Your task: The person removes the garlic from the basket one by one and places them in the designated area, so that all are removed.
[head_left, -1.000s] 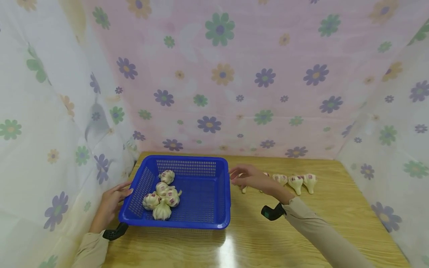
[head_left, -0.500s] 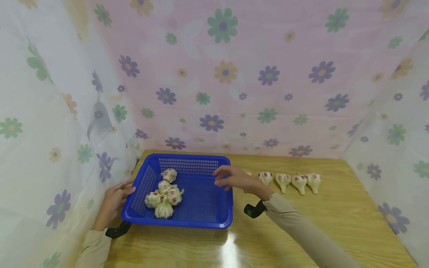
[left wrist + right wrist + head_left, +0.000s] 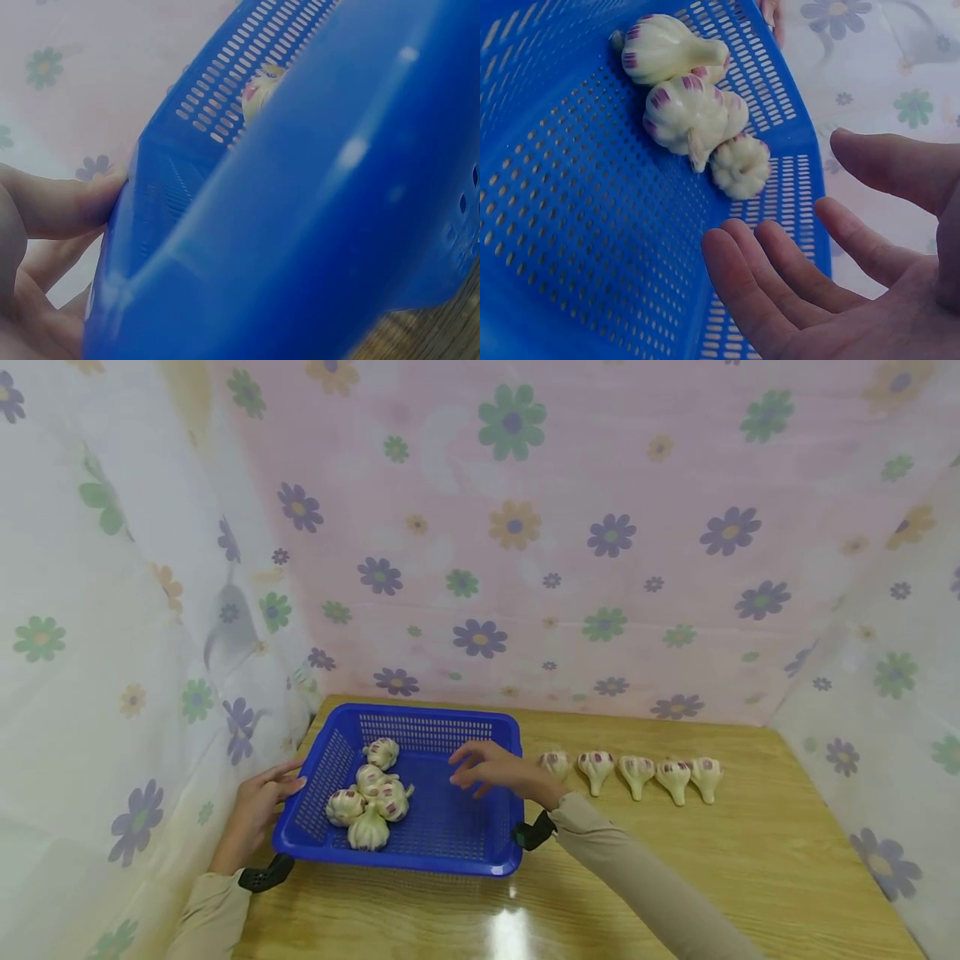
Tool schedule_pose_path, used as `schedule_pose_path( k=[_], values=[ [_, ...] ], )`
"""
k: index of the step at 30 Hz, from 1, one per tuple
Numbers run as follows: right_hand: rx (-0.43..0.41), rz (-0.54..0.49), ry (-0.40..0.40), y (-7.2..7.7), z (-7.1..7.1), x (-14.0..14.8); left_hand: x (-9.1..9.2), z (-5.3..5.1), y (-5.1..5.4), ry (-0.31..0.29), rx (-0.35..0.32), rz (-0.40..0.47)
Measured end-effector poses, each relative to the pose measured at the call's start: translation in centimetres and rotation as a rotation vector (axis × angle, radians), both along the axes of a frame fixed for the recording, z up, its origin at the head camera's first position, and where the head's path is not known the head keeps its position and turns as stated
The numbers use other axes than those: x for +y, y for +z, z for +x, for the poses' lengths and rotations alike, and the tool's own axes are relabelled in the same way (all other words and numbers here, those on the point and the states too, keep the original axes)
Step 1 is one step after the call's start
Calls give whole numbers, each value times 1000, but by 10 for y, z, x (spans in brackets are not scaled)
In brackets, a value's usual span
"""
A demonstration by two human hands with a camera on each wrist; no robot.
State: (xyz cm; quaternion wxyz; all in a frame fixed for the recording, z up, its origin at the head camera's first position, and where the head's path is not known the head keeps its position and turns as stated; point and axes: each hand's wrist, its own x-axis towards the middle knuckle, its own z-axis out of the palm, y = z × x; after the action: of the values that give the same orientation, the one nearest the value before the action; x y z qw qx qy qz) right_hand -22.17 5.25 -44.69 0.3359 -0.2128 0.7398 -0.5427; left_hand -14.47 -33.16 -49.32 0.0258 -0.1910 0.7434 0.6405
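Observation:
A blue plastic basket [image 3: 397,863] with slotted walls stands on the left of the table. My left hand [image 3: 253,808] holds its left rim, the thumb [image 3: 79,204] on the edge and the other fingers at the outer side. Several garlic bulbs [image 3: 368,829] with purple-streaked skins lie clustered in the left half of the basket. Over the right half hovers my right hand [image 3: 498,769], empty, its fingers [image 3: 735,277] spread and slightly bent. In the right wrist view that hand is apart from the garlic [image 3: 690,112].
Right of the basket, several more garlic bulbs [image 3: 637,772] lie in a row on the wooden table [image 3: 720,877], stems pointing toward me. Flower-printed cloth [image 3: 517,577] hangs behind the table and along both sides.
My right hand has moved left, from beside the basket's right rim to above its inside, uncovering the left end of the garlic row. My left hand stays on the rim.

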Motion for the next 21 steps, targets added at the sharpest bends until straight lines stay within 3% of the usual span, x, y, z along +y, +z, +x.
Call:
schedule_pose_path(
  k=[4, 12, 18, 21],
  values=[
    [-15, -1, -15, -9, -3, -14, 0, 0, -1, 6, 8, 34],
    [-68, 9, -34, -30, -7, -50, 5, 7, 9, 14, 16, -33],
    [-110, 25, -77, -51, -6, -74, 3, 1, 1, -5, 16, 5],
    [-129, 23, -77, -60, -3, -87, 3, 0, 0, 17, -8, 3]
  ],
)
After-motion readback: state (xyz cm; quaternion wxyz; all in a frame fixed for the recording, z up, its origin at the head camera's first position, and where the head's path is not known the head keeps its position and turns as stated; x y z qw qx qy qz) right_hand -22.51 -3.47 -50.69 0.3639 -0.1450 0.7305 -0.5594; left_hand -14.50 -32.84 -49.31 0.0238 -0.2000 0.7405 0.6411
